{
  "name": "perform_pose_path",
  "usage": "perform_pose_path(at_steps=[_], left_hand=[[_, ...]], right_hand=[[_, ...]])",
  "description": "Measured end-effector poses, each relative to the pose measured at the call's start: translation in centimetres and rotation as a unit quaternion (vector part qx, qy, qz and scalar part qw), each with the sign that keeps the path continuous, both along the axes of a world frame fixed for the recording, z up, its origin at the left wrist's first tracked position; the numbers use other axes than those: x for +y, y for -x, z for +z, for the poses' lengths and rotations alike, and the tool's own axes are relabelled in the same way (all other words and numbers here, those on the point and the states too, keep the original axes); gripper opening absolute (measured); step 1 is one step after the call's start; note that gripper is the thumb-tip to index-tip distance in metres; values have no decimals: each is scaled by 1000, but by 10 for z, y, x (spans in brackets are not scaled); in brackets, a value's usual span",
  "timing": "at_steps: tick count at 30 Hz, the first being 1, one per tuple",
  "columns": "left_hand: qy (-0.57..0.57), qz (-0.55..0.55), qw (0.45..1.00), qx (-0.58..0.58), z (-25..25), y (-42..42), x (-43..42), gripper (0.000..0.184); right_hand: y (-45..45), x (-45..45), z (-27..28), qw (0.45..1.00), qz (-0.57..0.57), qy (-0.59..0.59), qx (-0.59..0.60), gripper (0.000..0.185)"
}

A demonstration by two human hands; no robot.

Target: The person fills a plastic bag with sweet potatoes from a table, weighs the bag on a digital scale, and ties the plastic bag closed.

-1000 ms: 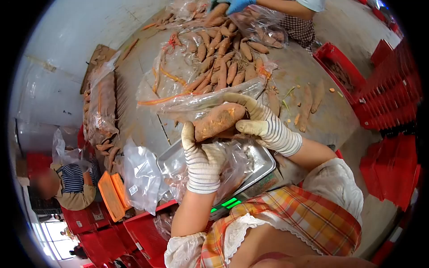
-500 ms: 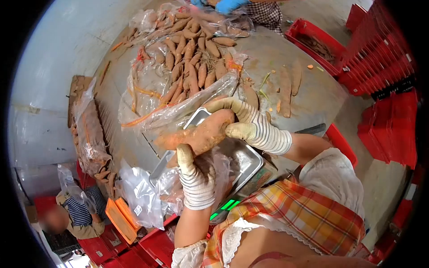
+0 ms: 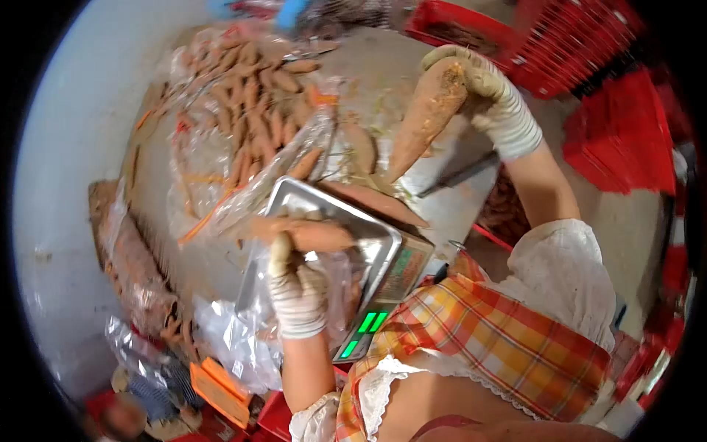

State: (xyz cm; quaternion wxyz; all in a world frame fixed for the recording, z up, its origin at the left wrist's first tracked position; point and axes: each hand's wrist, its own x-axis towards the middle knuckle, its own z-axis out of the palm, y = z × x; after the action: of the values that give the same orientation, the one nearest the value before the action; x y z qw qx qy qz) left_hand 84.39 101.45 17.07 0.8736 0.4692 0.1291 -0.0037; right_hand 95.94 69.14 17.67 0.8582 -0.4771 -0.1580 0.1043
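My left hand [image 3: 298,291], in a pale striped-cuff glove, is closed around a sweet potato [image 3: 324,236] above a metal tray [image 3: 379,261]. The tray sits on a weighing scale [image 3: 401,274] with a green lit display. A clear plastic bag [image 3: 340,276] lies on the tray below my left hand, partly hidden by it. My right hand [image 3: 493,92], gloved the same way, grips the thick end of a large sweet potato [image 3: 427,110], held out to the right over the table. Between the tray and that hand lies another long sweet potato [image 3: 375,202].
A heap of sweet potatoes [image 3: 254,110] on plastic covers the table's far left. A dark flat blade-like object [image 3: 460,173] lies below my right hand. Stacked red crates [image 3: 618,132] stand at right, a filled sack [image 3: 136,265] at left. Another person's blue-gloved hand [image 3: 291,13] shows at the back.
My right hand has moved away to the upper right with the large sweet potato. My left hand now holds a sweet potato alone over the tray. The view has shifted.
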Motion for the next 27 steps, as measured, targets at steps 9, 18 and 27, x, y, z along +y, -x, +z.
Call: perform_pose_path(at_steps=[9,18,27], left_hand=[[49,8,999,21,2,-2,17,47],[111,39,993,4,18,17,48,59],[132,92,987,-24,26,28,49,60]], right_hand=[[73,-118,-25,722,38,690,-11,49],[66,52,-41,795,50,569,-205,39],[36,173,-63,627,142,562,-519,9]])
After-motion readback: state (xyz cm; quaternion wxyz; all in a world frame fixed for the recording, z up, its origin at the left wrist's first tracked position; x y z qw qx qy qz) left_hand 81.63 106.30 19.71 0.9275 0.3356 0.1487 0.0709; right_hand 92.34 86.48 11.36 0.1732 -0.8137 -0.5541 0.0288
